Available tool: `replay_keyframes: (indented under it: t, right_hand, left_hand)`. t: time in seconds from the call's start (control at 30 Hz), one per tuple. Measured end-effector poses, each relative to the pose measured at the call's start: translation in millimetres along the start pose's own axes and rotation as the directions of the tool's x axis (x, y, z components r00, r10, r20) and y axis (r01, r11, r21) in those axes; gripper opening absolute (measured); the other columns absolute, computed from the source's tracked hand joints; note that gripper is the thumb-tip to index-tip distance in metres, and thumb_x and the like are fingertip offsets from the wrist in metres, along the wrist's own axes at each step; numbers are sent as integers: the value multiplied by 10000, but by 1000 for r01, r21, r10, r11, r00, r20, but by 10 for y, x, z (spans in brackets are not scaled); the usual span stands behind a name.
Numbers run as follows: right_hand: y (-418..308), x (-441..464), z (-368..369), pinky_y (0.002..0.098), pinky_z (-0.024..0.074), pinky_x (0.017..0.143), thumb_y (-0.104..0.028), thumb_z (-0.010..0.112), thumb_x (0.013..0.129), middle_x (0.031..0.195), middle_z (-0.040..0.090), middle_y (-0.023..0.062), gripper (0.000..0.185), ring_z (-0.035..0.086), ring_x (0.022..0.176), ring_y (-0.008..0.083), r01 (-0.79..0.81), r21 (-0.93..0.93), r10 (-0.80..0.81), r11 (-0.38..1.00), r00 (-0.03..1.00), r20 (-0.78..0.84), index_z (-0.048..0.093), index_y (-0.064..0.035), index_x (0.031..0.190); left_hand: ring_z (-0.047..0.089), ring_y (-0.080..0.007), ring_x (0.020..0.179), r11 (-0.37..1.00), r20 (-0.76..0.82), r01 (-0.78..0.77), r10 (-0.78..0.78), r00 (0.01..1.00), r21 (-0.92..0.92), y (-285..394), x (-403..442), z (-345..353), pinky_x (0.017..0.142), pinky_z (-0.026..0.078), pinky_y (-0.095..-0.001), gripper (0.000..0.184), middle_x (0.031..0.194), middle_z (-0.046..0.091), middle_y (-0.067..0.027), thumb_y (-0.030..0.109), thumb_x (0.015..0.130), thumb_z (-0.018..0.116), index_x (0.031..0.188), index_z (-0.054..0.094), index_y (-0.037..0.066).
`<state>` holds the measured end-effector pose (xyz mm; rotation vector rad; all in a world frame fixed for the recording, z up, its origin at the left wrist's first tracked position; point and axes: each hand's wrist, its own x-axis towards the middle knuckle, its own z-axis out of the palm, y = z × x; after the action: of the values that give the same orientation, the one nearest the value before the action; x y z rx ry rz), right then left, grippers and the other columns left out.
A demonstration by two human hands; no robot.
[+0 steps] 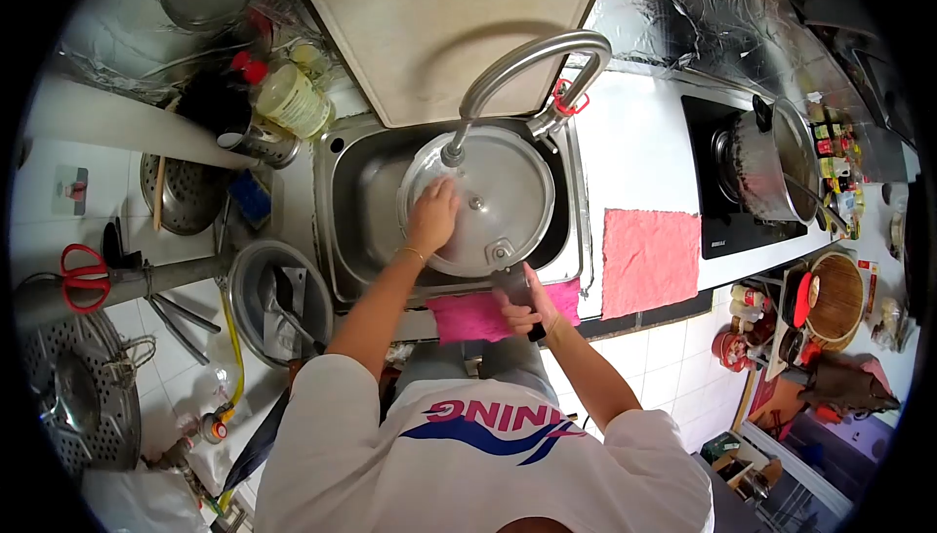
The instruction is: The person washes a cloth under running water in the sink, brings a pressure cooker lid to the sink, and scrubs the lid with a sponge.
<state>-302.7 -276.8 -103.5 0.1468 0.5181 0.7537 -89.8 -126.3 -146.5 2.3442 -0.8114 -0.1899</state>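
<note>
A round metal pressure cooker lid lies over the sink, beneath the curved faucet. My right hand is wrapped around the lid's dark handle, at the near edge of the sink. On the left part of the lid rests my left hand, its fingers bent and together below the spout. Whether anything is under those fingers is hidden. The lid has a small knob at its middle and a metal fitting near the handle.
The sink surrounds the lid. A cutting board leans behind the faucet. Pink cloths lie on the counter and front edge. A pot stands on the stove at right. At left are a grey bucket and red-handled scissors.
</note>
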Motion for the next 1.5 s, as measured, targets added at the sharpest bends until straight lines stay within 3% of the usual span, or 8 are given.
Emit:
replay_keyframes:
  t: [0.33, 0.47, 0.53, 0.77, 0.87, 1.07, 1.2, 1.5]
  right_hand:
    - [115, 72, 65, 204, 179, 301, -798, 346, 760, 463, 308, -43, 733, 261, 290, 40, -60, -74, 67, 995, 993, 102, 482, -80, 824]
    - [165, 87, 55, 204, 181, 297, -798, 345, 761, 451, 299, -48, 732, 265, 284, 37, -97, -45, 102, 994, 987, 121, 484, -82, 825]
    - [132, 132, 50, 204, 181, 295, -797, 347, 762, 448, 298, -49, 732, 269, 283, 37, -95, -34, 98, 995, 988, 121, 484, -81, 826]
    - [260, 110, 22, 199, 182, 294, -791, 359, 764, 443, 296, -45, 724, 278, 283, 40, -73, -36, 78, 997, 985, 156, 464, -76, 817]
    - [276, 139, 32, 197, 180, 298, -792, 362, 762, 445, 300, -44, 727, 283, 285, 39, -81, -3, 81, 997, 981, 175, 459, -73, 812]
    - [143, 161, 80, 199, 174, 303, -795, 360, 760, 456, 301, -47, 740, 278, 294, 40, -45, -77, 59, 996, 979, 197, 463, -64, 814]
    - [127, 149, 106, 200, 175, 303, -799, 353, 758, 456, 295, -50, 747, 273, 299, 39, -37, -89, 52, 995, 982, 181, 466, -62, 811]
    - [191, 85, -14, 202, 171, 298, -780, 364, 774, 457, 285, -48, 722, 268, 301, 41, -18, -73, 33, 997, 978, 207, 466, -67, 820]
  left_hand:
    - [358, -364, 1272, 970, 121, 200, -217, 969, 138, 337, 413, 192, 1076, 245, -447, 611, 1337, 420, -229, 411, 903, 454, 1390, 323, 66]
    - [305, -320, 1323, 977, 10, -141, 141, 990, 162, 416, 425, 228, 1092, 231, -418, 603, 1422, 346, -163, 383, 906, 460, 1408, 302, 88]
    - [282, -277, 1346, 916, 386, -373, 294, 874, 147, 510, 303, 236, 1088, 231, -435, 611, 1465, 283, -136, 352, 893, 485, 1395, 313, 48]
    - [267, -285, 1353, 651, 440, -759, 682, 584, -1, 227, 76, -175, 1111, 187, -428, 625, 1447, 315, -127, 407, 880, 504, 1393, 336, 92]
    - [298, -321, 1328, 893, 366, -395, 302, 881, 216, -17, 213, -358, 1103, 191, -438, 700, 1427, 344, -142, 483, 840, 535, 1404, 322, 128]
    - [314, -341, 1312, 994, 207, 11, -33, 978, 107, 144, 443, 100, 1090, 210, -447, 727, 1446, 304, -162, 464, 841, 534, 1399, 304, 59]
    - [296, -292, 1334, 947, 109, -190, 167, 980, 260, 332, 402, 206, 1083, 225, -441, 687, 1468, 263, -161, 404, 867, 507, 1399, 291, 28]
    - [277, -219, 1357, 682, 549, -695, 679, 487, -227, 239, 3, -359, 1112, 215, -394, 510, 1453, 335, -28, 252, 903, 483, 1387, 367, 144]
